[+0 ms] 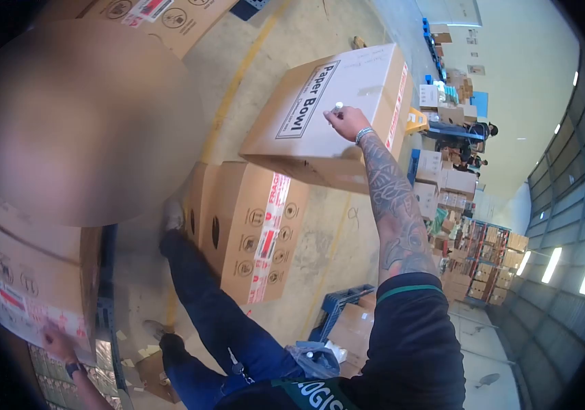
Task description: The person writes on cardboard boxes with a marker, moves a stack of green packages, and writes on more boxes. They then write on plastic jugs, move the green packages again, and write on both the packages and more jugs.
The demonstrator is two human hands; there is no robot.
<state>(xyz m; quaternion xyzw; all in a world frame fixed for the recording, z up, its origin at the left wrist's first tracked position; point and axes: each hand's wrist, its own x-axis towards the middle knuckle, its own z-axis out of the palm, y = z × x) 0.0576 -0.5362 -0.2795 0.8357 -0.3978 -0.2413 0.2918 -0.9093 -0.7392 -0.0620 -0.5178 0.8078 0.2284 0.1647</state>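
Observation:
My right hand (pixel 350 125) is closed around a small pen-like thing, probably a marker, with a pale end (pixel 338 107). It rests against the white face of a large cardboard carton (pixel 299 147) printed "Paper Bowl". Faint handwriting shows near that carton's upper edge. At lower left, my left hand (pixel 62 347) touches the red-and-white taped side of another carton (pixel 67 273); its small, dim fingers look laid out along the surface. Below the Paper Bowl carton stands a brown carton (pixel 251 232) with FRAGILE tape. The view is turned sideways.
A big blurred disc hides the left side. Another taped carton (pixel 200 20) is at the top. Beside my legs are a dark blue pallet (pixel 337 307) and more boxes (pixel 354 335). A yellow pallet-jack part (pixel 416 120), stacked goods, racks (pixel 490 263) and several people lie farther off.

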